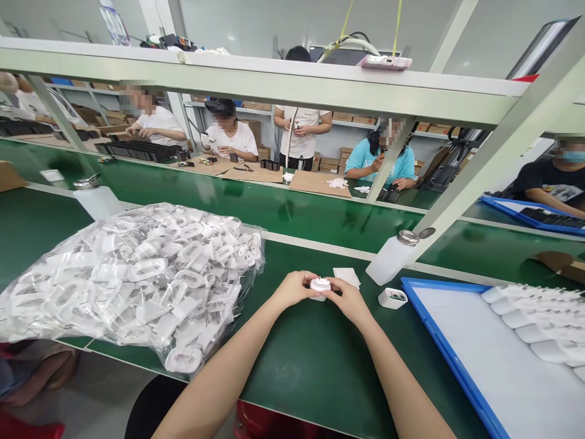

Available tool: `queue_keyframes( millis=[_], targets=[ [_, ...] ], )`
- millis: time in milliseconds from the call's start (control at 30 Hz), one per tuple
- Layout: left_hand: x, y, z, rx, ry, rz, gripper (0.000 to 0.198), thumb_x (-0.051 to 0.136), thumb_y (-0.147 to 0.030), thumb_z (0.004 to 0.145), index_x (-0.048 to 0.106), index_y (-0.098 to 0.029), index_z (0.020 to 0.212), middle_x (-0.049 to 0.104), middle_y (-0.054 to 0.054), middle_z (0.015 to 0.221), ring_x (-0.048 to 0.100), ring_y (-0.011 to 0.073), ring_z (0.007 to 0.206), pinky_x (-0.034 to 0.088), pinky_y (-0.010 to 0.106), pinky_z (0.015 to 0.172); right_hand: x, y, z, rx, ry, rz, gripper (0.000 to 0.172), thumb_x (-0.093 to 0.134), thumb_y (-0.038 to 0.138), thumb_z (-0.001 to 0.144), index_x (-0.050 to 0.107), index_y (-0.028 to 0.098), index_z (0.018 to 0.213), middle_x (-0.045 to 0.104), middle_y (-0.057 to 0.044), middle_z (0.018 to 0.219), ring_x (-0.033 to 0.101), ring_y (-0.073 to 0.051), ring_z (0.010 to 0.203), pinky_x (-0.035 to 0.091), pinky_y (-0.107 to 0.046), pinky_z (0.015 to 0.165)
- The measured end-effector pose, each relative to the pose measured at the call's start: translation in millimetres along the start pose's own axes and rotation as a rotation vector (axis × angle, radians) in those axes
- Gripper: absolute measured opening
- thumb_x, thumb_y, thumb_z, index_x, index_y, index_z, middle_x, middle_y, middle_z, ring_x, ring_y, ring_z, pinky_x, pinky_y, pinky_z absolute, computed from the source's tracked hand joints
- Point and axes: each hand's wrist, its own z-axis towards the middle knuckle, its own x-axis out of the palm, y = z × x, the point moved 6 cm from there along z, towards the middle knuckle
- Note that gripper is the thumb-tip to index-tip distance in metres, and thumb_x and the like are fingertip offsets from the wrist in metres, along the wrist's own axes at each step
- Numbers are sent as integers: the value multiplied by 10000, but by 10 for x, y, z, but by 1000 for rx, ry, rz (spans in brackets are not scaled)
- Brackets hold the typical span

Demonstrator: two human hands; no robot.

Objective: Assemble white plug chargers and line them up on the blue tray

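Both my hands meet over the green bench [315, 360] around one small white plastic housing [320, 285]. My left hand [294, 288] grips its left side with curled fingers. My right hand [348, 297] pinches its right side. A white cloth square [347, 276] lies just behind my hands. A second small white housing [392, 298], open side up with dark parts inside, sits to the right of my right hand.
A big clear bag of white plastic housings [137, 280] fills the left. A blue tray [450, 353] with rows of white pieces [543, 323] lies at right. A white dispenser bottle [393, 256] leans behind. Several people work across the far conveyor [274, 207].
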Motion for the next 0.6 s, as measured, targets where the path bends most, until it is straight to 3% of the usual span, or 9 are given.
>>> queue_keyframes(
  millis=[167,333,467,600],
  targets=[
    [-24,-30,8,0,44,110,347,583,-203,495,581,-171,841,606,-4,793,537,150,754,398,214,665,-25,68,34,52,75,-119,195,502,252,594,553,213,778,579,15,691,523,-137,641,374,-238,579],
    [-36,-294,69,-91,24,553,261,605,-192,457,623,-166,716,603,28,640,543,184,631,392,246,582,-57,256,148,23,149,-465,38,561,215,541,550,191,568,517,16,513,485,-136,516,284,-214,439],
    [-8,-467,164,-193,66,819,206,643,-89,340,608,-151,533,569,56,540,537,214,571,391,277,541,-20,373,228,42,218,-679,108,602,162,488,505,177,441,479,5,448,470,-139,479,250,-216,417],
    [13,-508,241,-166,81,811,184,641,-41,285,532,-150,386,479,12,390,526,213,514,394,297,531,2,398,262,50,240,-733,138,610,159,478,493,177,406,470,-2,433,468,-143,466,248,-221,411]
  ],
)
